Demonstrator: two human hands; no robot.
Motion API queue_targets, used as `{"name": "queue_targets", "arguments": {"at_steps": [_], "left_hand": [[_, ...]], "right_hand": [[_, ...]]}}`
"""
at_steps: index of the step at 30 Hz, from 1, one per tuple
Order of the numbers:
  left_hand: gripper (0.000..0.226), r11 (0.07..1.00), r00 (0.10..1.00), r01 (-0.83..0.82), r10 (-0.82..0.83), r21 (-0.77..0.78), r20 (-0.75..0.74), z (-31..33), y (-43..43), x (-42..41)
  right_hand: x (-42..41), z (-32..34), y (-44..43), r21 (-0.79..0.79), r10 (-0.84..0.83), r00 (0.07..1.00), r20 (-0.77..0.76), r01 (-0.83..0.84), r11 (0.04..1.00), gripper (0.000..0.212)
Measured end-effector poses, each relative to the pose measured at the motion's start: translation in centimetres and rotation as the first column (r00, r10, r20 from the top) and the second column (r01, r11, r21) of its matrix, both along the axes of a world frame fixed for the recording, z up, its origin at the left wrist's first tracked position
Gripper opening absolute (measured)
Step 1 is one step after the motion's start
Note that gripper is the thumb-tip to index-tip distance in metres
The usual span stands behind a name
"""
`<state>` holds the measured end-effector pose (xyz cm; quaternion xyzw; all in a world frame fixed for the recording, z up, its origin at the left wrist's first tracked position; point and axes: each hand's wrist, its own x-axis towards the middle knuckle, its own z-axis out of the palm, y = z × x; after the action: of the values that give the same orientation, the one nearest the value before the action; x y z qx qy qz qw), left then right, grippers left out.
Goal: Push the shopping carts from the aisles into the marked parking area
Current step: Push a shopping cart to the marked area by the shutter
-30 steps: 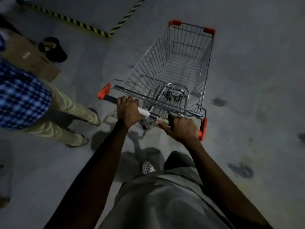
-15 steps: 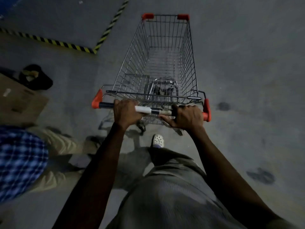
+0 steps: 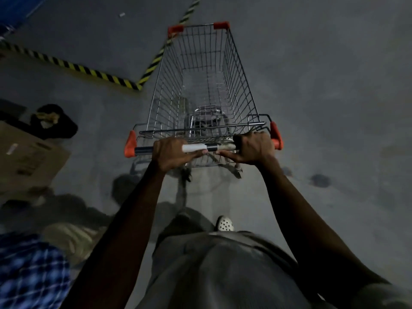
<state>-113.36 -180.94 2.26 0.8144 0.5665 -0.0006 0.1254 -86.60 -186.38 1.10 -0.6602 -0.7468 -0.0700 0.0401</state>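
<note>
From the head view, you have both hands on the handle bar [image 3: 211, 147] of a shopping cart [image 3: 204, 85]. Your left hand [image 3: 170, 152] is curled tight around the bar near its left end, and your right hand [image 3: 254, 149] is curled tight around it near the right end, so all your fingers are closed on the bar. The bar is a round tube, dark at the left, with a smooth white wrap in the middle. The cart is made of thin shiny wire in a grid, and you can see the floor through it. It has 4 orange plastic caps, 2 at the far corners and 2 by the handle. The floor [image 3: 323, 85] is flat, grey and dull, with a few dark spots. The cart stands in front of you with its far left corner crossing a yellow and black striped line [image 3: 93, 73] that makes a corner on the floor. To your left are a brown cardboard box [image 3: 29, 157] and a soft black bag [image 3: 55, 123]. At the bottom left is another person in a blue checked shirt [image 3: 29, 273]. Your white shoe [image 3: 224, 224] with small holes shows below the cart. Compared with 0.5 seconds ago, the cart sits closer to the striped corner, and the box and bag are nearer to you.
</note>
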Motion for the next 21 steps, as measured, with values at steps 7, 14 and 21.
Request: {"name": "queue_targets", "arguments": {"at_steps": [7, 14, 21], "left_hand": [[0.085, 0.993, 0.996, 0.062, -0.055, 0.103, -0.064, -1.6, 12.5, -3.7], [0.090, 0.988, 0.987, 0.051, -0.027, 0.149, -0.159, -1.9, 25.2, -8.3], [0.102, 0.996, 0.988, 0.013, 0.001, 0.091, -0.153, -1.4, 38.3, -13.4]], "right_hand": [[-1.7, -1.2, 14.2, 0.047, 0.027, 0.999, -0.035, -0.025, 0.999, 0.095], [-5.7, -1.0, 28.4, 0.051, 0.069, 0.996, -0.059, -0.066, 0.997, 0.083], [-11.2, -0.8, 41.5, -0.083, 0.062, 0.998, 0.016, -0.061, 0.995, 0.098]]}}
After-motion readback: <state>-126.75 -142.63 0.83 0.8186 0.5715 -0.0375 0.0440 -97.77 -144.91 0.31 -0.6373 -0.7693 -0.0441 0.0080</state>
